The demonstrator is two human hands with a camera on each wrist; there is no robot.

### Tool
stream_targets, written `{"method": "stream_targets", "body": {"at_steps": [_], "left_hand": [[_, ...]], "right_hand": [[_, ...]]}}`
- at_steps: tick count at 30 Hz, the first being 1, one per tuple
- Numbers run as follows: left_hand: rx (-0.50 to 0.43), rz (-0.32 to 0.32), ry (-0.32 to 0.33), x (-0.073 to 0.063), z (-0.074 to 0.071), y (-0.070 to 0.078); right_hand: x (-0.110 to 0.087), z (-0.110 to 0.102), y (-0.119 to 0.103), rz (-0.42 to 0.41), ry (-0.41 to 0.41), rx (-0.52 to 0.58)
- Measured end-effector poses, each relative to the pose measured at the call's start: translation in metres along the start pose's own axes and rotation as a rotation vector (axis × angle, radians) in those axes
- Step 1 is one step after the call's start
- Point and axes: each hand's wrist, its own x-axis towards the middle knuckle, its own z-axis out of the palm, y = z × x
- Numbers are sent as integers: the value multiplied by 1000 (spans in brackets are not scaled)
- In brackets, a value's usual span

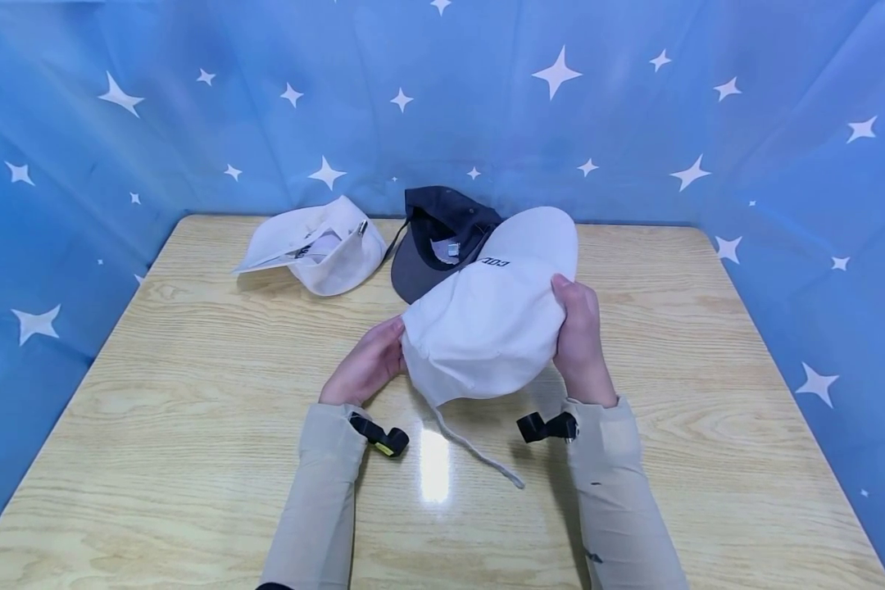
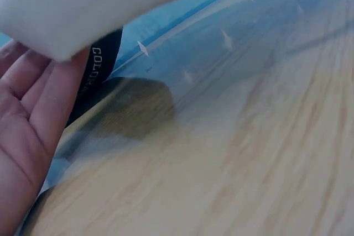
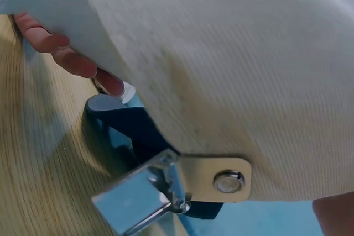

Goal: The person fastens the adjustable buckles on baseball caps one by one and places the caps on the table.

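A white cap (image 1: 487, 328) with dark lettering is held between both hands above the table, its brim tilted to the back right. My right hand (image 1: 581, 336) grips its right edge, thumb on top. On the left edge, my left hand (image 1: 369, 360) holds the cap, fingers under the fabric; in the left wrist view the palm of that left hand (image 2: 27, 120) faces up. A metal buckle (image 3: 146, 192) hangs at the cap's rim in the right wrist view. From the cap a thin pale cord (image 1: 479, 455) trails toward me.
Behind the held cap, a black cap (image 1: 446, 213) lies with its inside showing, partly covered. Another white cap (image 1: 339, 254) rests to its left, near the back edge. The wooden table (image 1: 177, 442) is bounded by a blue star-patterned curtain (image 1: 442, 106).
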Motion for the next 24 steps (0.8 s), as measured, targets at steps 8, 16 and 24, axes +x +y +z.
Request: {"method": "stream_targets", "body": {"at_steps": [8, 16, 24], "left_hand": [[24, 37, -36, 1, -1, 0], [18, 73, -69, 1, 0, 0], [8, 82, -77, 2, 0, 1]], "right_hand": [[0, 0, 1, -46, 11, -10], [-1, -1, 1, -78, -11, -10], [-3, 0, 0, -104, 1, 34]]}}
